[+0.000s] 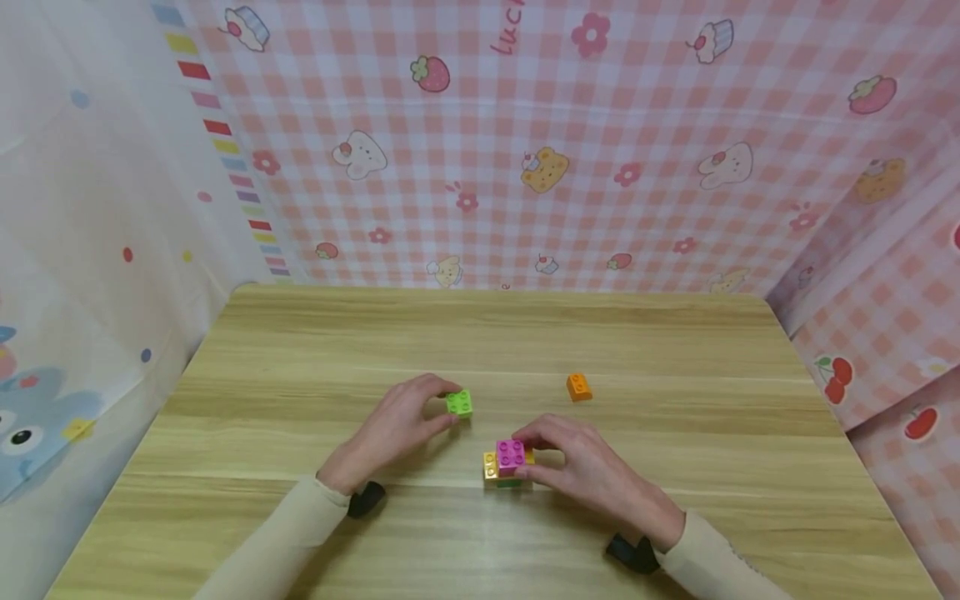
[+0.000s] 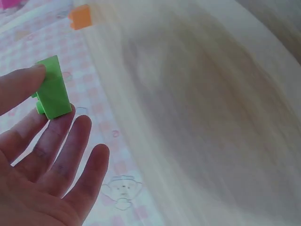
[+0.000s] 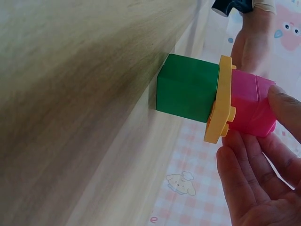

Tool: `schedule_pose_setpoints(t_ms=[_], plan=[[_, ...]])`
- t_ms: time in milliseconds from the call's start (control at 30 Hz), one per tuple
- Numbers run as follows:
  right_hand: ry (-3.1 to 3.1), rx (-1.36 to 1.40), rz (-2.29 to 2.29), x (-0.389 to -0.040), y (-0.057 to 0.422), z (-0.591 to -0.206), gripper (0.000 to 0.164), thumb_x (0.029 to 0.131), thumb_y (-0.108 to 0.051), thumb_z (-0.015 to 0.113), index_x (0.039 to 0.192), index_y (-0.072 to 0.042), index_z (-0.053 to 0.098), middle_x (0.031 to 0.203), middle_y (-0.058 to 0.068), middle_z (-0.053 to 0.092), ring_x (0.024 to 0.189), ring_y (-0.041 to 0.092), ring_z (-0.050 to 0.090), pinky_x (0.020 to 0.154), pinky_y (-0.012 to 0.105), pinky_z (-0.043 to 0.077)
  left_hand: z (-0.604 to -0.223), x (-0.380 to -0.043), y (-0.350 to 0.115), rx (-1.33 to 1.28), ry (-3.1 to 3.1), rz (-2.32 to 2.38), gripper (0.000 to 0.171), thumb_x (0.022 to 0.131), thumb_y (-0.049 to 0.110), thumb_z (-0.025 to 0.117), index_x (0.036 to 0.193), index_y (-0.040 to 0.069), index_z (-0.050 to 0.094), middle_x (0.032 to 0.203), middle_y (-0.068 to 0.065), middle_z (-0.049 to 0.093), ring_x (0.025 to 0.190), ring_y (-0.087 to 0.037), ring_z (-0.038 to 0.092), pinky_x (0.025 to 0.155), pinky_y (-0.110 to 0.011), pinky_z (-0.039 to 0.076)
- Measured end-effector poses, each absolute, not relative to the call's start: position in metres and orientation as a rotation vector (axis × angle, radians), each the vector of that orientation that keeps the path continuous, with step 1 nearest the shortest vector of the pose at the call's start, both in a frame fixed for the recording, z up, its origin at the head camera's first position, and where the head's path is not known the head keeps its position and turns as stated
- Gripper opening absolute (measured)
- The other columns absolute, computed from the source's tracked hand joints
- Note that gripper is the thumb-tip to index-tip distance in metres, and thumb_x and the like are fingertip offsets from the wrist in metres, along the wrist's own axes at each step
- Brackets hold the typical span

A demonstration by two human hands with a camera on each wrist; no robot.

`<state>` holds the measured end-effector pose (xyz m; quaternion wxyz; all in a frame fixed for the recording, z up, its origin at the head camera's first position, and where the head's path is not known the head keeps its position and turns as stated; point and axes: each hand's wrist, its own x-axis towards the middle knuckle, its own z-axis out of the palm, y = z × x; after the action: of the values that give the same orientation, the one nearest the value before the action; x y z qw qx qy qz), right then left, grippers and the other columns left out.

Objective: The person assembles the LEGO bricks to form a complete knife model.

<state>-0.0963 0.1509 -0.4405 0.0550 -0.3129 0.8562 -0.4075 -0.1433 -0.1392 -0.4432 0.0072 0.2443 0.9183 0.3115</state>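
The left hand [image 1: 399, 421] pinches a light green block [image 1: 460, 405] over the table [image 1: 262, 375]. Near it, the right hand [image 1: 588, 462] pinches the pink top [image 1: 511, 455] (two layers, as only the right wrist view shows) of a stack [image 3: 188, 88].

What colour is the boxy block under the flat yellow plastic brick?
Dark green: that boxy block shows best in the right wrist view.

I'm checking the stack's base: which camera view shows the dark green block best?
The right wrist view: the dark green block shows large and close there, its sides uncovered by any finger, against the yellow plate. The head view shows only a sliver of it beneath that plate; the left wrist view doesn't show it.
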Motion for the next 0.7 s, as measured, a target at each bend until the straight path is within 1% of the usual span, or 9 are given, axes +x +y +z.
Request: schedule_pose_setpoints(t_ms=[233, 433, 700], plan=[[2.619, -0.96, -1.222, -0.096, 0.151, -0.441, 0.033, 0.09, -0.022, 0.083, 0.121, -0.017, 0.07, 0.115, -0.009, 0.07, 0.107, 0.009, 0.067, 0.093, 0.029, 0.058, -0.434, -0.132, -0.134, 0.799, 2.886, 1.053, 0.039, 0.09, 0.014, 0.081, 0.127, 0.009, 0.069, 0.121, -0.005, 0.069, 0.109, -0.025, 0.067, 0.094, -0.047, 0.056], [2.644, -0.976, -1.207, -0.095, 0.151, -0.442, 0.035, 0.09, -0.022, 0.083, 0.122, -0.016, 0.07, 0.116, -0.007, 0.07, 0.107, 0.01, 0.067, 0.094, 0.03, 0.058, -0.43, -0.125, -0.129, 0.842, 2.888, 1.11, 0.039, 0.089, 0.011, 0.081, 0.126, 0.008, 0.07, 0.118, -0.005, 0.067, 0.105, -0.028, 0.065, 0.089, -0.044, 0.056], [2.617, -0.946, -1.209, -0.094, 0.153, -0.442, 0.045, 0.091, -0.027, 0.082, 0.128, -0.007, 0.066, 0.123, -0.001, 0.069, 0.111, 0.016, 0.068, 0.096, 0.032, 0.058, -0.423, -0.117, -0.122, 0.879, 2.837, 1.211, 0.04, 0.087, 0.01, 0.082, 0.125, 0.006, 0.07, 0.117, -0.007, 0.067, 0.101, -0.029, 0.067, 0.088, -0.046, 0.059]])
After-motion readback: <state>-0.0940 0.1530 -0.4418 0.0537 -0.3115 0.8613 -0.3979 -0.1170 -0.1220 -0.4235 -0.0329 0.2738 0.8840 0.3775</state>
